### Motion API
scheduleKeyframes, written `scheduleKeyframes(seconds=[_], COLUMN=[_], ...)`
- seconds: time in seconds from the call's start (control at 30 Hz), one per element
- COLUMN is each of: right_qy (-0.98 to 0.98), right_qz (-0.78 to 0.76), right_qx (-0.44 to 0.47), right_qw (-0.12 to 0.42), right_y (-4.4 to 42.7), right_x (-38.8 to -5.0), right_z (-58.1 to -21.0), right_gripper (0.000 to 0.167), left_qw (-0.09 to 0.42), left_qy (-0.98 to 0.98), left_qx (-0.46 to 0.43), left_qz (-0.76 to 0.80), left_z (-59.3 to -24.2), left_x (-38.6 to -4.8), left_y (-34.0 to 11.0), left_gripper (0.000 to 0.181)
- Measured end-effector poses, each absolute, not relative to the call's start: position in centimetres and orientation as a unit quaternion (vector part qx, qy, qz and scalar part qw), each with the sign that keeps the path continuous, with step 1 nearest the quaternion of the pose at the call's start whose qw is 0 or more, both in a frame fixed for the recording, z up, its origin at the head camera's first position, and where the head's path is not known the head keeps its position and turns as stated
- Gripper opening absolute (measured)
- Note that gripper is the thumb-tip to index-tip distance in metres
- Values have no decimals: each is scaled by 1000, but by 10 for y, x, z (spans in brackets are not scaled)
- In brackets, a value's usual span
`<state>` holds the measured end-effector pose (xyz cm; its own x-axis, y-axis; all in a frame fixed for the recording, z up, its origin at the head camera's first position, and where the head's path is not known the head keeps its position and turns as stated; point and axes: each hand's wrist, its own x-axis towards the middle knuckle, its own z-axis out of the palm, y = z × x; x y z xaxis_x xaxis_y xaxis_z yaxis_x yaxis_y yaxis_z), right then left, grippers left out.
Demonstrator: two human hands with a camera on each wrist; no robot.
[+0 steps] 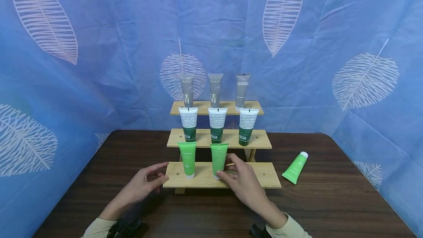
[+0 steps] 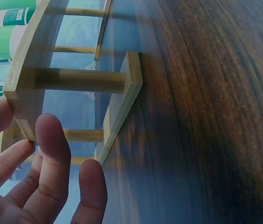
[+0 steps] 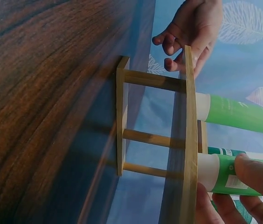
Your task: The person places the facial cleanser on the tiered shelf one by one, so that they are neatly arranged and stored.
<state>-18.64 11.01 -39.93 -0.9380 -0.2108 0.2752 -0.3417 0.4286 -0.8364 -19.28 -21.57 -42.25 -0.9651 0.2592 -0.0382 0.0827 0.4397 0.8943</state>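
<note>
A wooden three-tier stand [image 1: 246, 181] bears the tubes. On its lowest board two light green squeeze tubes stand upright on white caps. My right hand [image 1: 242, 181] pinches the right one, the light green tube [image 1: 219, 157], low down, thumb on the near side and fingers round the far side. In the right wrist view its white cap [image 3: 208, 171] meets the board. The left light green tube [image 1: 187, 159] stands apart from both hands. My left hand [image 1: 142, 184] holds the left end of the lowest board [image 2: 11, 86] between thumb and index finger, the other fingers loosely bent.
White-and-dark-green tubes [image 1: 189, 120] stand in a row on the middle board. Grey tubes [image 1: 214, 89] line the top board. Another light green tube [image 1: 295, 169] lies on the dark wooden table [image 1: 330, 208], right of the stand. A blue leaf-patterned cloth [image 1: 132, 58] hangs behind.
</note>
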Motion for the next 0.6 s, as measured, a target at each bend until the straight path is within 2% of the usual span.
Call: scheduleKeyframes(seconds=[0.37, 0.6], right_qy=[-853, -855], right_qz=[491, 490], right_qx=[156, 161], right_qw=[80, 57], right_y=[108, 113], right_x=[-184, -182], right_z=[-399, -390], right_gripper=[36, 43], left_qw=[84, 84], left_qy=[848, 845], left_qx=[96, 101], left_qz=[514, 518], left_z=[-423, -424], left_x=[-192, -193], left_y=[-215, -216], left_gripper=[61, 61])
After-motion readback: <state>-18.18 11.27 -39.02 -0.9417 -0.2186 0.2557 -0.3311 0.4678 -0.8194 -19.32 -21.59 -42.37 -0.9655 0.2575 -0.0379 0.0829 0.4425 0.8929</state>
